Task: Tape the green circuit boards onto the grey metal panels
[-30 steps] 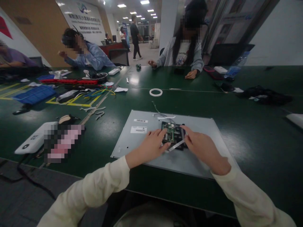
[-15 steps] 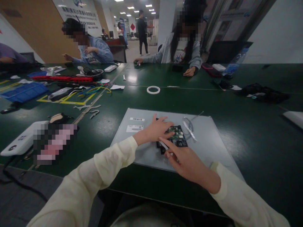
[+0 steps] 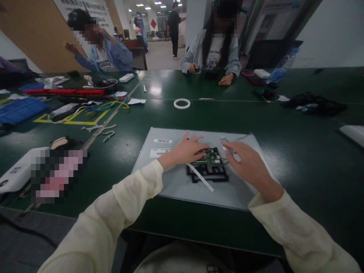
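Observation:
My left hand [image 3: 184, 152] lies with spread fingers on the green circuit board [image 3: 212, 155], which sits on a black plastic frame [image 3: 213, 175]. A white flat ribbon cable [image 3: 201, 177] runs out from under that hand and slants across the frame. At the board's right side, my right hand [image 3: 250, 163] has its thumb and fingers closed on a coiled grey cable [image 3: 223, 139] with a shiny strip. The fingers cover much of this cable. Board and frame rest on a grey flat panel [image 3: 159, 182] with labels at its left.
A white tape ring [image 3: 182, 104] lies beyond the panel. To the left are a pale power bank [image 3: 22, 168], grey bent clips [image 3: 99, 129], coloured wires and a blue tray [image 3: 21, 110]. Two people sit across the table. Dark cloth [image 3: 315, 104] lies at the right.
My right hand has let go of the white ribbon cable and moved up and right to the grey cable. My left hand stays on the board. The view has shifted slightly.

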A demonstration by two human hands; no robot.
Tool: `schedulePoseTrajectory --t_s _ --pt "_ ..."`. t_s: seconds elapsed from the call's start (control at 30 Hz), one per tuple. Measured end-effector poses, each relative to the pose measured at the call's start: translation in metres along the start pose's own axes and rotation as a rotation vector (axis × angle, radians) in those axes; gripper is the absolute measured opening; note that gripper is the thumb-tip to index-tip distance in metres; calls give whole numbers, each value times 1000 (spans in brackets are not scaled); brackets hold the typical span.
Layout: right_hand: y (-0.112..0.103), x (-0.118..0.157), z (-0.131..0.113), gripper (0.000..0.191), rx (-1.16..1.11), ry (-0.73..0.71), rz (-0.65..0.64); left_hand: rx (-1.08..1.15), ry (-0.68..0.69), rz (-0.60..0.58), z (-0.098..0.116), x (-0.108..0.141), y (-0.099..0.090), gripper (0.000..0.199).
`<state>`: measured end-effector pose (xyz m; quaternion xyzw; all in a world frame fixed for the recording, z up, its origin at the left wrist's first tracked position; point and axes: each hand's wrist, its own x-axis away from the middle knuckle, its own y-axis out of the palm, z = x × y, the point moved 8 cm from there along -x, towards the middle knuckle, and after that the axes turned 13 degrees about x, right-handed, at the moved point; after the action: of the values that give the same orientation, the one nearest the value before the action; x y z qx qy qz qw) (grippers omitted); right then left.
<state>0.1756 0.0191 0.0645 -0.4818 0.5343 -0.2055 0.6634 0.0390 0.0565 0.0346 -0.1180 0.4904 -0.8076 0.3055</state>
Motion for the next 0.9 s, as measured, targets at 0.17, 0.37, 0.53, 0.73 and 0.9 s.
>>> schedulePoseTrajectory --t_s 0.17,0.37,0.53,0.73,0.9 --pt "29 3 23 27 39 -85 -94 3 -5 -28 -2 2 -3 33" --pt "31 5 21 18 37 -106 -96 65 -63 0 -20 6 -8 32" --pt "28 4 14 19 18 -116 -97 99 -68 45 -27 9 -11 31" --pt "30 3 18 25 -16 -51 -104 101 -61 72 -27 10 -12 30" --pt "38 5 30 35 -16 -7 -155 37 3 109 -22 11 -16 29"
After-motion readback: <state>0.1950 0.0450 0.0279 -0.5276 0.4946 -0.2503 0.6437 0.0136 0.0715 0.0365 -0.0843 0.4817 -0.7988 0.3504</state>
